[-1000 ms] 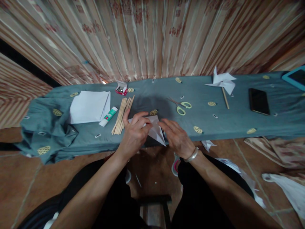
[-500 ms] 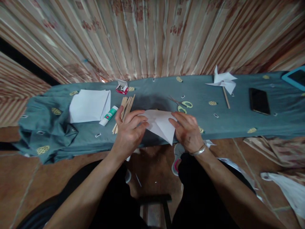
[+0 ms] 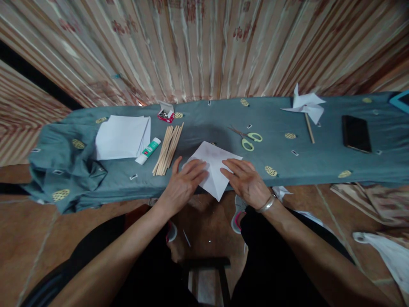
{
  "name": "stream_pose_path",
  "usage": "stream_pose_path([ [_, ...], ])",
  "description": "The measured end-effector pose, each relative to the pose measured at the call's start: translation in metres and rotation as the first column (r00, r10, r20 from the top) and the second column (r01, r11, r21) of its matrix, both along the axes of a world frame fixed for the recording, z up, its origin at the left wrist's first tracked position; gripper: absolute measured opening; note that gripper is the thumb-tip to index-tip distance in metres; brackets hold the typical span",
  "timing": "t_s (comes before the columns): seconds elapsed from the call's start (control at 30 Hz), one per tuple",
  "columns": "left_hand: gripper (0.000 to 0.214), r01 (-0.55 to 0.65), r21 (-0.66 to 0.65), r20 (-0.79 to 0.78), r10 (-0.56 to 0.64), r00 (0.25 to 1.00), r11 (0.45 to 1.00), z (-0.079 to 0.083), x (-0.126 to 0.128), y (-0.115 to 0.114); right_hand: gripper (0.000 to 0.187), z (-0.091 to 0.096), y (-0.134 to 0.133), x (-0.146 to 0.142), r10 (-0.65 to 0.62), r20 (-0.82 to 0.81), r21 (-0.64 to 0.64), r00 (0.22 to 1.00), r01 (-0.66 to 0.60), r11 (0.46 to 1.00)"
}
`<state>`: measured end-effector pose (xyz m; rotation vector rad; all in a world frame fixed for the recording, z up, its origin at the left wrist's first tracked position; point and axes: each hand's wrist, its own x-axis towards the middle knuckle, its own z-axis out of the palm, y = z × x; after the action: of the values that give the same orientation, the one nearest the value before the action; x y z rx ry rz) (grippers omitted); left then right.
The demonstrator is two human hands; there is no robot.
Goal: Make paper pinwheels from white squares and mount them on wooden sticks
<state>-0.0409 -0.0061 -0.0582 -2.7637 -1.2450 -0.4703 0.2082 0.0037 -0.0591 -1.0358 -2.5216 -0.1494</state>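
Left hand [image 3: 184, 182] and right hand [image 3: 247, 181] rest on creased white paper [image 3: 214, 155], fingers outstretched, neither clamped. Paper lies beneath and between them. Scissors [image 3: 243, 135] beyond right hand; wooden sticks [image 3: 168, 149] beyond left.

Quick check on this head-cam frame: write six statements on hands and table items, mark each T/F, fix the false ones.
1. The left hand and right hand both touch the creased white sheet. True.
2. The scissors lie left of the wooden sticks. False: the scissors lie to the right of the wooden sticks.
3. The glue stick lies between the paper stack and the wooden sticks. True.
4. The red box is closed. False: the red box stands open, lid up.
5. A metal bracelet is on the right wrist. True.
6. The pinwheel lies left of the creased white sheet. False: it lies to the right.
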Motion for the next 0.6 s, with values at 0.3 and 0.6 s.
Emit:
stream_pose_path([
  [0.3,0.025,0.01,-0.042,0.034,-0.009,0.999,0.999,-0.002,-0.008,-0.004,0.027,-0.007,0.001,0.01,0.025,-0.042,-0.182,0.999,-0.032,0.983],
  [0.6,0.026,-0.074,-0.246,0.134,0.11,0.985,0.966,0.006,-0.011,-0.002,0.024,0.005,0.013,0.009,-0.154,-0.337,-0.504,0.929,-0.039,0.863],
])
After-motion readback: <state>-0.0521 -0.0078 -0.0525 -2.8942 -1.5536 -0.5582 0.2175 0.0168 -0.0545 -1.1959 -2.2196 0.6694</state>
